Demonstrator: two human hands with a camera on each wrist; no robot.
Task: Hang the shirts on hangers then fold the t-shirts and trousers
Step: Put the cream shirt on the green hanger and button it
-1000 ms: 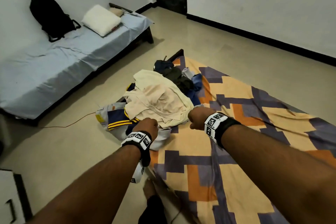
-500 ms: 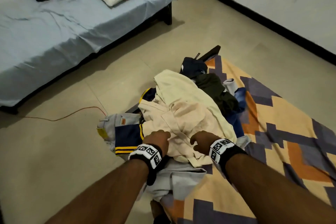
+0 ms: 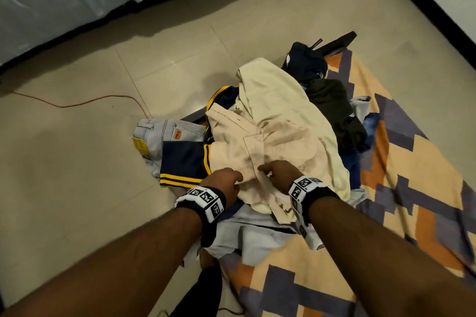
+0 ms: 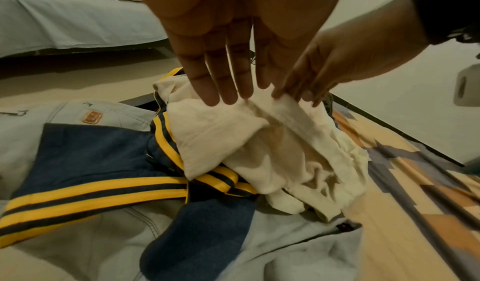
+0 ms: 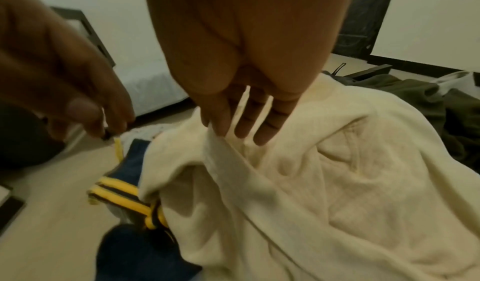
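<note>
While both hands work the clothes pile, we note the left hand [image 3: 226, 183] with fingers [image 4: 221, 80] straight, tips touching the cream shirt [image 3: 247, 152], and the right hand [image 3: 278, 175] at its 3 o'clock pinching a fold of that shirt between thumb and fingers. We see the shirt topping the heap at 12 o'clock from the wrists, over a navy yellow-striped garment [image 3: 183, 162] and pale jeans [image 3: 159, 134], on the patterned blanket [image 3: 412, 188].

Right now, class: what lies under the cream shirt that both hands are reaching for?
Under the cream shirt: a navy garment with yellow stripes and pale jeans stick out. More clothing beneath is covered.
</note>
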